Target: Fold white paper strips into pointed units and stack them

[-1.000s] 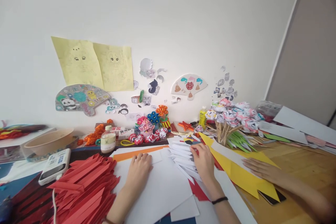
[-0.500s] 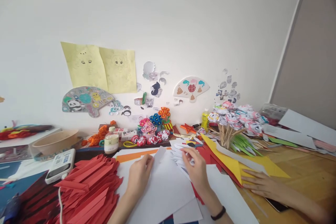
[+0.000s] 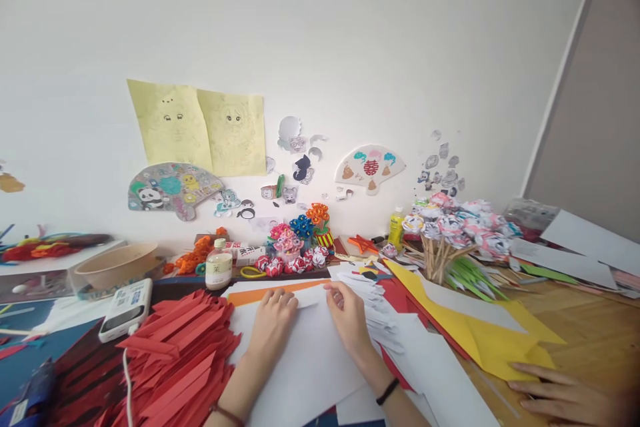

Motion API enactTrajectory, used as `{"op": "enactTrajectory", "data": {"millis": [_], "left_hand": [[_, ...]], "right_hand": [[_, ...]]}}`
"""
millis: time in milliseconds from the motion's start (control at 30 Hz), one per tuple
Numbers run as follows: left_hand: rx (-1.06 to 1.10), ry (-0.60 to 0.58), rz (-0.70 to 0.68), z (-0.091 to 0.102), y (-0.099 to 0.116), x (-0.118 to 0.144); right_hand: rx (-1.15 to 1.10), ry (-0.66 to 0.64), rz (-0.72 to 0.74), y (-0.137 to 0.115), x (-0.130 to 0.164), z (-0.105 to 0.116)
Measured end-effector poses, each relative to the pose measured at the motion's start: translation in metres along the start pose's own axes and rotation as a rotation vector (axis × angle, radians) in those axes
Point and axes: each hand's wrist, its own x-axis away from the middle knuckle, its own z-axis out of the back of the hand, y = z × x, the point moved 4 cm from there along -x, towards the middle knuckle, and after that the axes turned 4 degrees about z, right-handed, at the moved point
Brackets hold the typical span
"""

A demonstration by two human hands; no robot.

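Evidently, the right hand (image 3: 347,317) has left the white strips (image 3: 383,313) for the white sheet (image 3: 310,367), fingertips pinched, contents unclear. Left hand (image 3: 274,323): grip indeterminable.

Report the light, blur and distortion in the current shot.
Head view: soft light on the wall, no harsh glare; head view: wide-angle stretch toward the edges, the co-worker's hand blurred toward the wrist; head view: upper right corner darkened; head view: white paper pale, little texture visible.

Bare forearms (image 3: 243,377), banded wrists (image 3: 369,361)
Left hand (image 3: 274,320) wears a thin reddish-brown bracelet (image 3: 226,413); right hand (image 3: 349,320), a black wristband (image 3: 387,391).
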Motion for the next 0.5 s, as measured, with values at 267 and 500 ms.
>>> {"op": "enactTrajectory", "data": {"millis": [267,500], "left_hand": [[0.074,-0.144,0.068,-0.012,-0.003,0.003],[0.043,-0.032,0.135,0.005,-0.004,0.005]], "right_hand": [[0.024,-0.054,0.051,-0.003,0.002,-0.006],[-0.077,-0.077,0.007,-0.001,0.004,-0.007]]}}
